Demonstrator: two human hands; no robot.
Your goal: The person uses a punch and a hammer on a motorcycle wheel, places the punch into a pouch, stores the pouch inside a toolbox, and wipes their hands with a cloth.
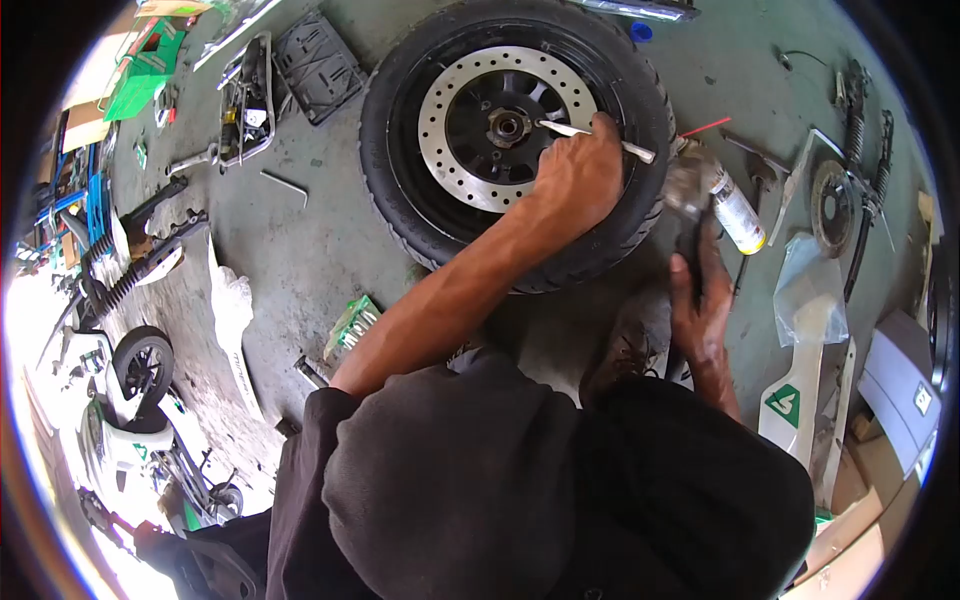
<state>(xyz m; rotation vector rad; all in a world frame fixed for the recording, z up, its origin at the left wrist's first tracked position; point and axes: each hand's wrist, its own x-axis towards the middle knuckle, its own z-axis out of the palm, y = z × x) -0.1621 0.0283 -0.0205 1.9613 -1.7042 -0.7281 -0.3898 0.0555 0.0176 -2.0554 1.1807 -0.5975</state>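
A wheel with a black tyre (395,190) lies flat on the floor, with a drilled brake disc (440,140) facing up around its hub (508,128). My left hand (585,165) is closed around a slim, pale chisel-like tool (640,152), whose narrow tip points at the edge of the hub. Right of the tyre, my right hand (703,305) is closed around the dark handle of what looks like a hammer (688,188). Motion smears its head, near the pale tool's outer end. A spray can (738,215) lies beside it.
Metal tools (760,165) and a second brake disc (832,208) lie right of the wheel, with a plastic bag (808,295) nearby. On the left are a hex key (285,187), a black plastic tray (320,65) and a green packet (352,325). Cardboard boxes (850,530) stand lower right.
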